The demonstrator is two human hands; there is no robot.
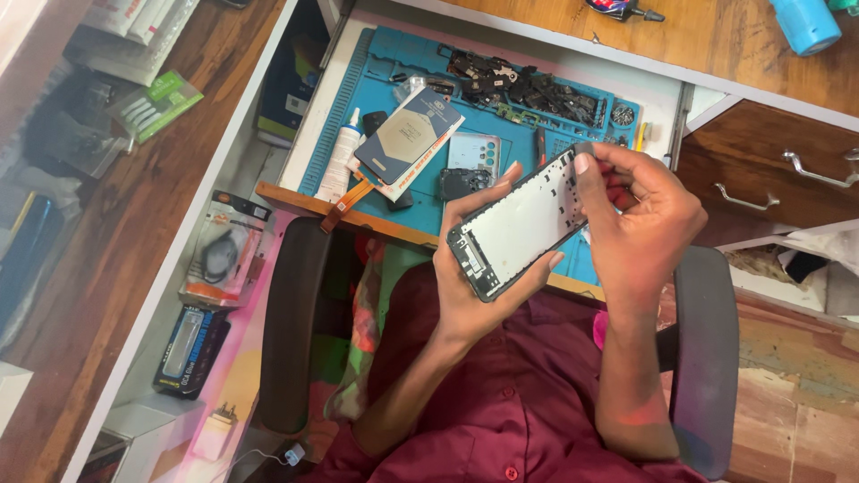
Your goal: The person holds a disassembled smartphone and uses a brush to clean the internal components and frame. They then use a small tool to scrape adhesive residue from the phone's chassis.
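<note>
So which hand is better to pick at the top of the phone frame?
Probably the right hand: its fingertips already pinch the top edge of the phone frame, while the left hand cradles it from underneath.

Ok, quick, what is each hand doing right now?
Left hand: closed around the grey rectangular phone frame with its pale inner plate.
Right hand: fingertips pinching the frame's upper end.

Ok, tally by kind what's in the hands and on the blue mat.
Phone frame, held by the left hand and right hand: 1
Display panel with orange flex cable: 1
White tube: 1
Back cover, pale, with camera cutouts: 1
Pile of small dark parts: 1
Blue mat: 1
Total: 6
</note>
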